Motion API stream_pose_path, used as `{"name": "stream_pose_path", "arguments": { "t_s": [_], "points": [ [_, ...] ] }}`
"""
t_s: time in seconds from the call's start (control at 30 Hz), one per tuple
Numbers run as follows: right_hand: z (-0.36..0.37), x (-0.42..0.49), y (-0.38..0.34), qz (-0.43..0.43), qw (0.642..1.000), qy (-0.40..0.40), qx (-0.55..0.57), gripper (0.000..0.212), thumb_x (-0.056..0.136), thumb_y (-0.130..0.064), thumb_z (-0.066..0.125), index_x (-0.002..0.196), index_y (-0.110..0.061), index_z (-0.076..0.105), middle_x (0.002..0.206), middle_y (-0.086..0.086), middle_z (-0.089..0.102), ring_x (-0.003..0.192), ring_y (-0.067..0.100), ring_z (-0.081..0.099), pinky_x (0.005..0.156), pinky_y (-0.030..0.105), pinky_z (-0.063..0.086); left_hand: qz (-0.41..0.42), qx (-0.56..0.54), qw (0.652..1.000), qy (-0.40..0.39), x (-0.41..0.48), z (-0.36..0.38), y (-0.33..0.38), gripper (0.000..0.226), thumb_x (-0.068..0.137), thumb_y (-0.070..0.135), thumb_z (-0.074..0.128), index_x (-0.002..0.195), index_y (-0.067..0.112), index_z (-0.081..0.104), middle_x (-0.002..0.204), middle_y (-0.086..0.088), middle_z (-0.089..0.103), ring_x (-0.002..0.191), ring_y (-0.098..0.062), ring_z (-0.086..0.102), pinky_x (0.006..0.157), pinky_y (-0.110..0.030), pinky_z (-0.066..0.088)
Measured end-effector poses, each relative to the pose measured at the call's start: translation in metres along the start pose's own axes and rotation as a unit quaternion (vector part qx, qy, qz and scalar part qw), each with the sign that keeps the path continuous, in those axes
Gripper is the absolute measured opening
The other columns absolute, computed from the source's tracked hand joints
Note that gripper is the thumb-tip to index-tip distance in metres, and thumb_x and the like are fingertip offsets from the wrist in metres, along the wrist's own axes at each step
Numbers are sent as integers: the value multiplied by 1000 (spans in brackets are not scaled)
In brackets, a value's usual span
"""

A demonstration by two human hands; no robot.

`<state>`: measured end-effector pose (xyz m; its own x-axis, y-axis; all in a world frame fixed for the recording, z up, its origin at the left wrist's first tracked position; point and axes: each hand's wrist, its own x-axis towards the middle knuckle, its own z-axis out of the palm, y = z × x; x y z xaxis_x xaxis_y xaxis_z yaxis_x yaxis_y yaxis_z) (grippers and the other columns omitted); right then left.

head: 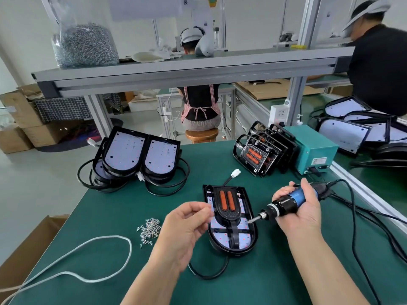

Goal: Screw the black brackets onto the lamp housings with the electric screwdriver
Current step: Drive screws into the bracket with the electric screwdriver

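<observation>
One Chinese character, which looks like 装, stands on the white paper sheet (pixel 149 5) hanging far off at the top centre. The label on the green box (pixel 317 146) at the right and the print on the screwdriver (pixel 293 201) are too blurred to read.

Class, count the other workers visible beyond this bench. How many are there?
2. A seated worker on the wooden stool, back turned, straight ahead behind the shelf; a worker in black at far right. Others may be hidden.

Bare forearms reach forward. The left hand (pixel 187 225) pinches thumb to forefinger (contents too small to see); the right hand (pixel 301 208) grips a screwdriver (pixel 286 202).
</observation>
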<state>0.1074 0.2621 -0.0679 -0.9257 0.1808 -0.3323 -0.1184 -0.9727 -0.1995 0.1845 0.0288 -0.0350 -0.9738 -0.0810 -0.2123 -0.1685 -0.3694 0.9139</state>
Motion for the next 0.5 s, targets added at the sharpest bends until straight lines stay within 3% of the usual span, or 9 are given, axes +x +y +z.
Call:
{"name": "stream_pose_path", "arguments": {
  "t_s": [0.27, 0.5],
  "points": [
    [46, -32, 7, -40, 999, -1, 5, 22, 87, -20, 77, 89, -15, 56, 67, -5, 55, 52, 9, 56, 52, 21, 50, -58, -87, 993, -52, -15, 31, -9, 19, 68, -2, 71, 86, -4, 68, 80, -18, 70, 63, -14, 64, 60, -19, 56],
    [54, -41, 12, -77, 997, -10, -29, 21, 88, -20, 76, 91, -15, 56, 63, -4, 55, 51, 9, 54, 54, 21, 50, -61, -121, 989, -53, -16, 31, -9, 10, 69, -4, 69, 78, 0, 71, 81, -19, 70, 62, -15, 64, 60, -20, 57]
  ]
}}
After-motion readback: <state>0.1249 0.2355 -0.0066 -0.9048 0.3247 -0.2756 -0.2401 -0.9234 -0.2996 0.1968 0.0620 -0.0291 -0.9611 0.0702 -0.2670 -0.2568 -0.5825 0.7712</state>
